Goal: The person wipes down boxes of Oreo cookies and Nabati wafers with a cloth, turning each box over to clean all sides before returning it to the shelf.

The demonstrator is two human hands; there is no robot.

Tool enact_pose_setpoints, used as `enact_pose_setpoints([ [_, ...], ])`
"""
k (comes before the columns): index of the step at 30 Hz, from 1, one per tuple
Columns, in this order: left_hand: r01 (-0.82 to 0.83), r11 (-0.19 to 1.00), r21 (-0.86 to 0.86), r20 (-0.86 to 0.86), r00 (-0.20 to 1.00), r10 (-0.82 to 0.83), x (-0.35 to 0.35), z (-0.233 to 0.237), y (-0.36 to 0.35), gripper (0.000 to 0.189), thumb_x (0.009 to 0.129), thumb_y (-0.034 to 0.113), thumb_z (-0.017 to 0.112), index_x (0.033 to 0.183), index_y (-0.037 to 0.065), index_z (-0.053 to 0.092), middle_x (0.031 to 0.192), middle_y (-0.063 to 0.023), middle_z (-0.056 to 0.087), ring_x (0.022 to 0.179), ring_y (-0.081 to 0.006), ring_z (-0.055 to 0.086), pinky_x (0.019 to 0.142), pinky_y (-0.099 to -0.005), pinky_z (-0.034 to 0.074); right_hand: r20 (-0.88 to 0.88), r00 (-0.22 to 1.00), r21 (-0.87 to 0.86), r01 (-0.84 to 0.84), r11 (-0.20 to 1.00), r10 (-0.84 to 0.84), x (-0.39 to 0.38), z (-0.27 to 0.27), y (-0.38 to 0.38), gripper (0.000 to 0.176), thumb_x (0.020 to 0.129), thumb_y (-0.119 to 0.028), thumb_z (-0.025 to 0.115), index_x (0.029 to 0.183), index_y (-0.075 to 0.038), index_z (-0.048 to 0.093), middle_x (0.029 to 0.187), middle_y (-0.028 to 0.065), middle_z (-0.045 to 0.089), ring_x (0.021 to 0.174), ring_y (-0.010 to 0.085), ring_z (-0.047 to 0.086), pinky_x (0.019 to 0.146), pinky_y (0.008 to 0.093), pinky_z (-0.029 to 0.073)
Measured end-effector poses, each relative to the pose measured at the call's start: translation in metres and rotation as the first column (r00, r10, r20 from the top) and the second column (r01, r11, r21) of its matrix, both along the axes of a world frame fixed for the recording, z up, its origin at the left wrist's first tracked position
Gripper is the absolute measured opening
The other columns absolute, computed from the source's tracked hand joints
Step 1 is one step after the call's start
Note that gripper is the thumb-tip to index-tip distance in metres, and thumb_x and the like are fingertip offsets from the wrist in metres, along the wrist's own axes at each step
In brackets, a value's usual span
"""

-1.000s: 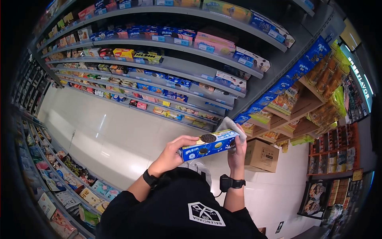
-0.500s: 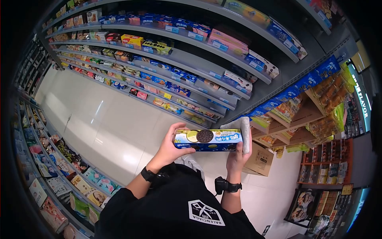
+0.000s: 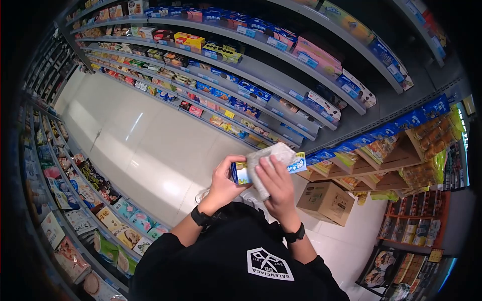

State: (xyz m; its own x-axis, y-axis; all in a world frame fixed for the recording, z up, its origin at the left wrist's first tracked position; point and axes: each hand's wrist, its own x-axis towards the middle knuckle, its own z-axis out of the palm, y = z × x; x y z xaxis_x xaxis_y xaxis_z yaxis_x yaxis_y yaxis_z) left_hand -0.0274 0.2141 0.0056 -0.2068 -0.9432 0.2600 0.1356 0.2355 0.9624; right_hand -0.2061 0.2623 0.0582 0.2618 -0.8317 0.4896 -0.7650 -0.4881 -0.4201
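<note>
A blue and yellow Oreo cookie box (image 3: 299,163) is held in front of my chest. My left hand (image 3: 224,181) grips its left end, with the fingers behind and the thumb along the near side. A folded greyish-white cloth (image 3: 255,175) lies over the middle of the box. My right hand (image 3: 277,186) is on the cloth, its fingers bent over it and pressing it against the box. Most of the box's printed face is hidden under the cloth; the two ends still show.
Shelves of boxed cookies (image 3: 221,52) run along the far side. Packaged snacks fill another shelf (image 3: 100,220) at left. A cardboard box (image 3: 325,203) stands on the tiled floor (image 3: 150,135) to the right, below a slanted wooden snack display (image 3: 391,150).
My right hand has brought the cloth from the box's right end leftward onto its face, covering the cookie picture. The box is tilted more, and the view has shifted slightly.
</note>
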Motion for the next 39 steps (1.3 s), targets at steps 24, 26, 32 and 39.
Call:
enact_pose_setpoints([
  [24,0.053,0.915,-0.4,0.175,0.984,0.019,0.091,0.012,-0.097,0.082,0.064,0.007,0.096,0.131,0.007,0.049,0.126,-0.0163,0.063,0.119,-0.0336,0.062,0.102,-0.0427,0.051,0.931,0.16,0.322,0.066,0.944,-0.328,0.011,-0.038,-0.065,0.068,0.094,-0.033,0.076,0.146,0.002,0.048,0.134,0.0077,0.061,0.121,0.0149,0.057,0.104,0.0297,0.044],
  [26,0.004,0.961,-0.278,0.109,0.994,0.027,0.091,0.029,-0.119,0.096,0.062,0.009,0.097,0.141,0.007,0.044,0.128,-0.0167,0.062,0.121,-0.033,0.06,0.104,-0.0427,0.05,0.933,0.145,0.312,0.13,0.941,-0.329,0.023,-0.039,-0.07,0.079,0.092,-0.037,0.078,0.15,0.003,0.042,0.139,0.0096,0.057,0.127,0.0179,0.054,0.108,0.0322,0.041],
  [32,0.468,0.882,0.052,0.091,0.877,-0.471,0.113,0.037,-0.174,0.106,0.059,0.013,0.099,0.146,0.0,0.04,0.128,-0.0143,0.062,0.124,-0.0246,0.059,0.107,-0.0377,0.046,0.91,0.227,0.271,0.308,0.912,-0.347,0.035,-0.038,-0.088,0.092,0.088,-0.048,0.079,0.15,0.007,0.04,0.142,0.0134,0.055,0.129,0.0218,0.053,0.112,0.0363,0.038],
  [39,0.396,0.916,0.061,0.141,0.905,-0.4,0.114,0.017,-0.181,0.07,0.067,0.007,0.094,0.124,-0.001,0.056,0.124,-0.0203,0.069,0.117,-0.0271,0.067,0.101,-0.0376,0.053,0.603,0.637,0.12,0.522,0.844,-0.48,0.041,-0.037,-0.116,0.047,0.1,-0.019,0.061,0.137,0.009,0.056,0.146,0.0233,0.055,0.139,0.0363,0.048,0.116,0.0453,0.034],
])
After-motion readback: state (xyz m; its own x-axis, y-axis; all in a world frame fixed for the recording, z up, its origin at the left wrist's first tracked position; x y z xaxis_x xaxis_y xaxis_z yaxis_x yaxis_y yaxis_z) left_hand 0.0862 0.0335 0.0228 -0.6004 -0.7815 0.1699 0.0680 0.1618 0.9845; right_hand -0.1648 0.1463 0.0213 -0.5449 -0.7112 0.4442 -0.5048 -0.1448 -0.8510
